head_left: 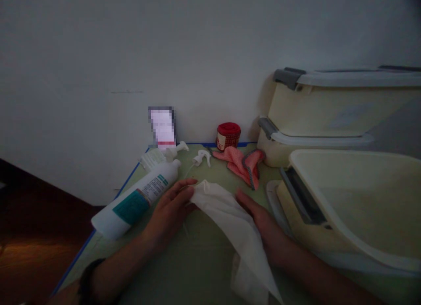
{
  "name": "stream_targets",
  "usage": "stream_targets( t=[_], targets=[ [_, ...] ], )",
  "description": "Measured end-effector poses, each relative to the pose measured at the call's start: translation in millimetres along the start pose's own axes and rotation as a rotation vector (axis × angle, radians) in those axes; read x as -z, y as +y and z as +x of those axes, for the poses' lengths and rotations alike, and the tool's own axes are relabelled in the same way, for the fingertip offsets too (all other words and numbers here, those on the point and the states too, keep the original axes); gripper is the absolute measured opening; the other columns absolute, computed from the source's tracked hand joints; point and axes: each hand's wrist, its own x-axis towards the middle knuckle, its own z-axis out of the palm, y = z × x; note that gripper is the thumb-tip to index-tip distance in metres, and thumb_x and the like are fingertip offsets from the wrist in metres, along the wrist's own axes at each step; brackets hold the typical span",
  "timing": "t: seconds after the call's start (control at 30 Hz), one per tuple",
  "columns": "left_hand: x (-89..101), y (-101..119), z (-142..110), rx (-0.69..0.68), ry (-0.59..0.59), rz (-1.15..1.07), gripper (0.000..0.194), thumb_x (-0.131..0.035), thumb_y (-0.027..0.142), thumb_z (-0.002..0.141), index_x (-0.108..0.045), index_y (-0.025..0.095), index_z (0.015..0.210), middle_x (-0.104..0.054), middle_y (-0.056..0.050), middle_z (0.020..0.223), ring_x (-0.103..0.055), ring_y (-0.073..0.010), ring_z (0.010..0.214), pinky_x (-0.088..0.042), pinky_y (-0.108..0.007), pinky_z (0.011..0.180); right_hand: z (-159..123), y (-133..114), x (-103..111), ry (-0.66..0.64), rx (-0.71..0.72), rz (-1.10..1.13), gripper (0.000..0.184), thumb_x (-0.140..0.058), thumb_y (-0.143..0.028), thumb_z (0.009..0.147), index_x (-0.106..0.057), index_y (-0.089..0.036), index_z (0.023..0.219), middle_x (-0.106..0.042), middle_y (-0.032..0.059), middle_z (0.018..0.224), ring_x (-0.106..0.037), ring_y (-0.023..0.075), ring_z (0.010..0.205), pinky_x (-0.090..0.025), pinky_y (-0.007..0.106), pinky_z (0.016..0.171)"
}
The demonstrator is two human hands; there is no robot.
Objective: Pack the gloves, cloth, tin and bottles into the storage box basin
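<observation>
A thin white tissue (226, 213) stretches between my hands above the green tabletop, its lower end hanging down toward me. My left hand (173, 204) pinches its upper left corner between thumb and fingers. At its right side, my right hand (265, 226) holds the edge, thumb on top and most fingers hidden behind the sheet. Left of my left hand lies a white bottle with a teal label (138, 204), on its side with its neck uncapped. A white spray trigger head (201, 158) with a thin tube rests just beyond my left hand.
A pink cloth (240, 162) lies crumpled before a red roll (229, 135). Another pump bottle (154, 158) lies behind the white one, near a blurred phone (162, 126) against the wall. Cream storage bins (345, 112) with grey latches fill the right, an open one (355, 160) nearest.
</observation>
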Motion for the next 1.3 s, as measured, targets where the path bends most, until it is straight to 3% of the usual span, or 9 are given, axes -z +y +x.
stream_targets(
  t=[0.13,0.23,0.4,0.53,0.67,0.8,0.9,1.07,1.3],
  targets=[
    [1.3,-1.3,-1.8,0.059,-0.128,-0.058,0.041,-0.066,0.037,0.071,-0.055,0.017,0.106,-0.064,-0.008,0.097,-0.059,-0.0235,0.094,-0.046,-0.036,0.083,-3.3,1.8,0.9,-0.045,0.006,0.152,0.039,-0.064,-0.034,0.069,-0.056,-0.022,0.105,-0.066,0.0014,0.082,-0.062,0.0145,0.068,-0.047,0.026,0.062],
    [0.5,-2.6,-5.5,0.097,-0.196,0.031,0.057,-0.074,0.025,0.065,-0.049,0.019,0.115,-0.065,-0.007,0.097,-0.060,-0.0235,0.092,-0.046,-0.036,0.082,-2.2,8.5,4.0,-0.138,0.071,0.139,0.045,-0.066,-0.024,0.069,-0.052,-0.027,0.112,-0.064,0.0007,0.097,-0.061,0.0146,0.083,-0.047,0.028,0.073],
    [-1.4,-0.9,-6.5,0.007,-0.094,0.077,0.058,-0.068,0.014,0.069,-0.043,0.022,0.121,-0.064,-0.005,0.097,-0.061,-0.0199,0.089,-0.048,-0.032,0.079,-0.5,12.4,6.7,-0.217,0.117,-0.004,0.049,-0.067,-0.022,0.070,-0.050,-0.028,0.116,-0.061,-0.0006,0.104,-0.058,0.0148,0.094,-0.043,0.029,0.083],
    [-1.7,3.8,-4.4,-0.065,-0.025,0.001,0.064,-0.068,0.012,0.069,-0.040,0.027,0.125,-0.061,-0.004,0.110,-0.060,-0.0212,0.096,-0.049,-0.032,0.081,-2.6,9.7,7.8,-0.230,0.045,-0.047,0.051,-0.069,-0.026,0.068,-0.051,-0.026,0.115,-0.062,0.0009,0.105,-0.059,0.0170,0.092,-0.046,0.030,0.079],
    [-0.7,5.9,-3.8,-0.079,-0.060,-0.038,0.058,-0.064,0.013,0.073,-0.042,0.031,0.124,-0.054,-0.003,0.124,-0.055,-0.0219,0.106,-0.049,-0.031,0.084,-6.4,9.5,8.2,-0.297,-0.069,-0.095,0.050,-0.072,-0.031,0.063,-0.056,-0.023,0.110,-0.065,0.0028,0.098,-0.061,0.0177,0.083,-0.047,0.031,0.072],
    [1.2,3.8,-2.4,-0.010,-0.170,-0.106,0.050,-0.062,0.016,0.075,-0.046,0.025,0.122,-0.057,-0.005,0.119,-0.054,-0.0221,0.108,-0.045,-0.032,0.088,-7.7,10.1,4.5,-0.257,-0.024,-0.073,0.044,-0.070,-0.036,0.065,-0.060,-0.021,0.105,-0.066,0.0027,0.092,-0.062,0.0172,0.080,-0.046,0.031,0.074],
    [2.0,1.5,-1.5,0.032,-0.212,-0.099,0.049,-0.064,0.014,0.073,-0.047,0.021,0.120,-0.061,-0.007,0.113,-0.056,-0.0224,0.105,-0.044,-0.034,0.090,-6.1,9.1,2.0,-0.168,0.033,-0.046,0.038,-0.060,-0.046,0.073,-0.064,-0.020,0.100,-0.067,0.0056,0.087,-0.061,0.0201,0.079,-0.045,0.036,0.079],
    [3.6,-0.8,-1.2,0.060,-0.151,-0.012,0.040,-0.068,0.012,0.069,-0.056,0.020,0.106,-0.064,-0.006,0.103,-0.061,-0.0201,0.094,-0.045,-0.032,0.084,-2.6,7.7,3.0,0.087,0.137,-0.211,0.038,-0.056,-0.053,0.073,-0.065,-0.023,0.094,-0.065,0.0044,0.089,-0.058,0.0217,0.091,-0.043,0.038,0.085],
    [5.2,-5.9,-3.2,0.135,-0.286,0.066,0.038,-0.071,0.014,0.065,-0.060,0.021,0.101,-0.062,-0.006,0.105,-0.062,-0.0195,0.086,-0.048,-0.030,0.073,-1.3,10.5,0.9,-0.125,0.245,-0.279,0.028,-0.051,-0.045,0.080,-0.060,-0.020,0.088,-0.060,0.0016,0.081,-0.056,0.0149,0.078,-0.043,0.028,0.070]
  ],
)
